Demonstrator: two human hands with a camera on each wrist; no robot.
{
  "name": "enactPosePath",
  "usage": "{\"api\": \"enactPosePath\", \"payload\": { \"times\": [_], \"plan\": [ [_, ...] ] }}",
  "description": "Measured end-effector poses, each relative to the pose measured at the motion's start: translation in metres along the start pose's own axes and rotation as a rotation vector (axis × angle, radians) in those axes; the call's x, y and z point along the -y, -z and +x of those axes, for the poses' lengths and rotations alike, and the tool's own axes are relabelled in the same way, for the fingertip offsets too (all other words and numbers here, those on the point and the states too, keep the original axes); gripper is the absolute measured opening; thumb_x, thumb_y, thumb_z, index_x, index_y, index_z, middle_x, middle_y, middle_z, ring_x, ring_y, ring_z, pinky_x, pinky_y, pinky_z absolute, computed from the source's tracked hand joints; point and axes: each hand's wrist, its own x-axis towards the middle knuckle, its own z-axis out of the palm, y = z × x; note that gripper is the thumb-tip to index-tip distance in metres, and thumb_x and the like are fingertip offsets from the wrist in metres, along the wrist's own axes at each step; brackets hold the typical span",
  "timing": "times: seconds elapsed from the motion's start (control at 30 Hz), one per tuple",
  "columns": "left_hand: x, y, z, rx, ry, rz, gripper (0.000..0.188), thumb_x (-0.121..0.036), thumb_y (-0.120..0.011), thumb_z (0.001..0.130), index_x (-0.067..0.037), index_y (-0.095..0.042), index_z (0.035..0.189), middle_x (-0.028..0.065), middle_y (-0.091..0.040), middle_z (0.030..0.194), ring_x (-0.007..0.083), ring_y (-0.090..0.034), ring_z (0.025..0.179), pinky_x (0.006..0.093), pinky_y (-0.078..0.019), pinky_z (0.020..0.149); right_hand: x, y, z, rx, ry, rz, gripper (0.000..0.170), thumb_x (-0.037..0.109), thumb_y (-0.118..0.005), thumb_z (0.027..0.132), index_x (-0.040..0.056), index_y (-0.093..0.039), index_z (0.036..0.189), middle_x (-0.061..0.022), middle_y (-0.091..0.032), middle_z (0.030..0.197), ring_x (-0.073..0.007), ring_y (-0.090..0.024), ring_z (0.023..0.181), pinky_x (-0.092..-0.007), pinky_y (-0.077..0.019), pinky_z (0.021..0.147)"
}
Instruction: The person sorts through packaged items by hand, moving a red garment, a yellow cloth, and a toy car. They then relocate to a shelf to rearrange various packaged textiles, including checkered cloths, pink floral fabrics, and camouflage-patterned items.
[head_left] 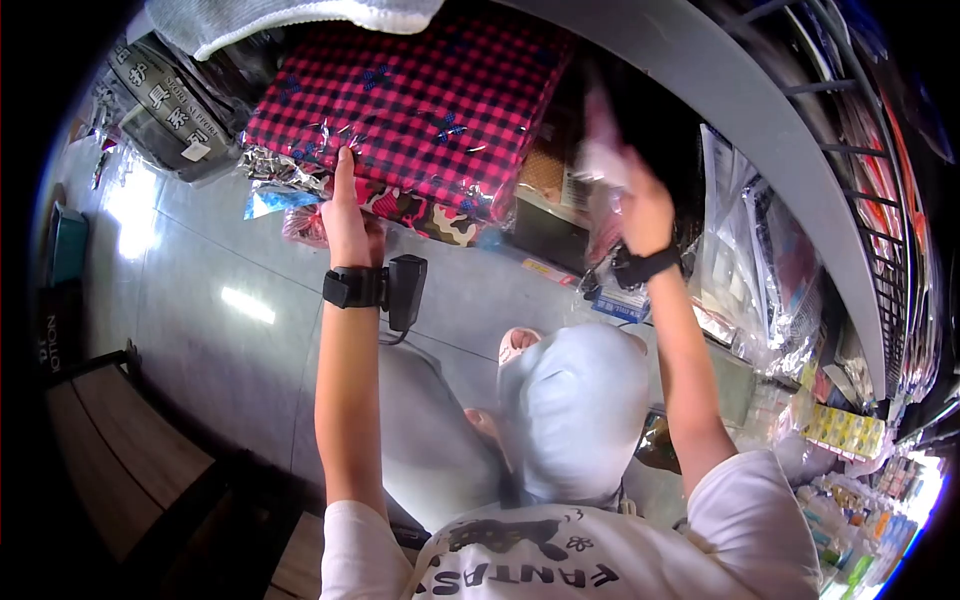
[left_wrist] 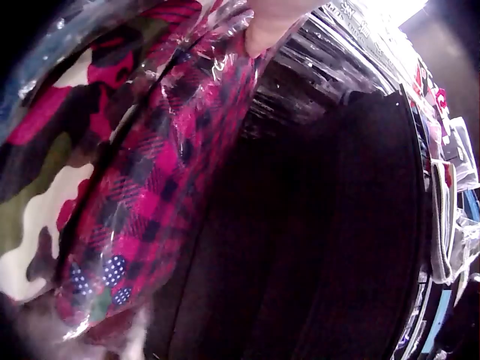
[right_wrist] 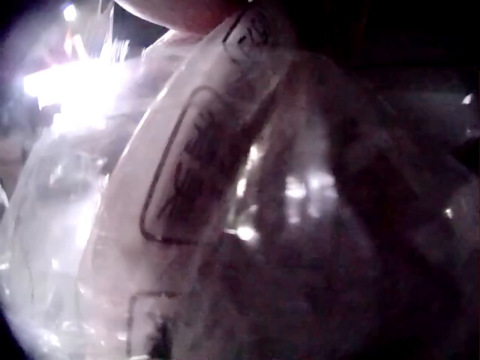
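Observation:
My left hand (head_left: 348,220) grips the near edge of a red-and-black checked package (head_left: 410,100) in clear wrap, thumb on top and fingers underneath. Beneath it a camouflage-print package (head_left: 425,215) sticks out. In the left wrist view, the checked package (left_wrist: 161,172) and the camouflage one (left_wrist: 45,217) lie against each other, with part of my left hand (left_wrist: 277,22) at the top. To the right, my right hand (head_left: 645,205) holds a clear plastic packet (head_left: 603,165), blurred in the head view. Close up, this packet (right_wrist: 180,172) shows a pale strip with dark boxed lettering.
A grey curved shelf edge (head_left: 740,120) arches over the right side. Clear-bagged goods (head_left: 750,240) stand below it. A dark sport support package (head_left: 165,100) is at far left. At lower left is a wooden-topped bench (head_left: 110,440) on the tiled floor (head_left: 250,350).

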Motion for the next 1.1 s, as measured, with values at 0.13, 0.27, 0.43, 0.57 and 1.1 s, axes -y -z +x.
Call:
{"api": "enactPosePath", "payload": {
  "times": [0.13, 0.27, 0.43, 0.57, 1.1],
  "plan": [
    [-0.001, 0.000, 0.001, 0.041, -0.018, -0.010, 0.035, -0.026, -0.064, 0.079, 0.001, -0.055, 0.100, 0.0075, -0.062, 0.093, 0.0167, -0.062, 0.076, 0.0281, -0.0514, 0.064, 0.039, -0.057, 0.011, 0.099, 0.231, -0.301, 0.041, 0.011, -0.048, 0.075, 0.0088, -0.050, 0.116, -0.0101, -0.054, 0.116, -0.0228, -0.054, 0.099, -0.0334, -0.0424, 0.082],
    [-0.002, -0.003, -0.004, 0.043, -0.036, -0.017, 0.032, -0.026, -0.064, 0.079, -0.001, -0.056, 0.097, 0.0067, -0.062, 0.092, 0.0165, -0.061, 0.075, 0.0281, -0.0511, 0.064, 0.055, -0.132, -0.005, 0.281, 0.187, -0.665, 0.048, 0.017, -0.039, 0.083, -0.0033, -0.035, 0.127, -0.0265, -0.043, 0.123, -0.0367, -0.047, 0.111, -0.0427, -0.0389, 0.090],
    [-0.001, 0.004, 0.006, -0.007, 0.022, 0.040, 0.029, -0.028, -0.064, 0.079, -0.003, -0.058, 0.091, 0.0045, -0.062, 0.087, 0.0136, -0.060, 0.070, 0.0264, -0.0503, 0.059, 0.031, -0.150, 0.004, 0.203, 0.112, -0.454, 0.049, 0.013, -0.039, 0.082, -0.0071, -0.032, 0.127, -0.0343, -0.035, 0.125, -0.0446, -0.046, 0.108, -0.0480, -0.0479, 0.073],
    [0.000, 0.001, 0.001, 0.024, -0.015, 0.017, 0.033, -0.030, -0.064, 0.078, -0.001, -0.058, 0.091, 0.0035, -0.062, 0.084, 0.0115, -0.059, 0.067, 0.0248, -0.0493, 0.055, 0.016, -0.155, 0.009, 0.208, 0.237, -0.534, 0.045, 0.012, -0.041, 0.081, -0.0062, -0.037, 0.122, -0.0324, -0.042, 0.119, -0.0402, -0.054, 0.099, -0.0413, -0.0527, 0.060],
    [-0.002, -0.035, 0.012, -0.006, -0.076, 0.040, 0.043, -0.038, -0.064, 0.077, 0.002, -0.056, 0.091, 0.0030, -0.057, 0.078, 0.0139, -0.055, 0.056, 0.0271, -0.0465, 0.046, 0.006, -0.019, -0.020, 0.075, -0.281, -0.120, 0.059, 0.039, -0.066, 0.070, 0.0088, -0.046, 0.117, -0.0188, -0.046, 0.115, -0.0381, -0.042, 0.105, -0.0488, -0.0360, 0.085]
  ]
}}
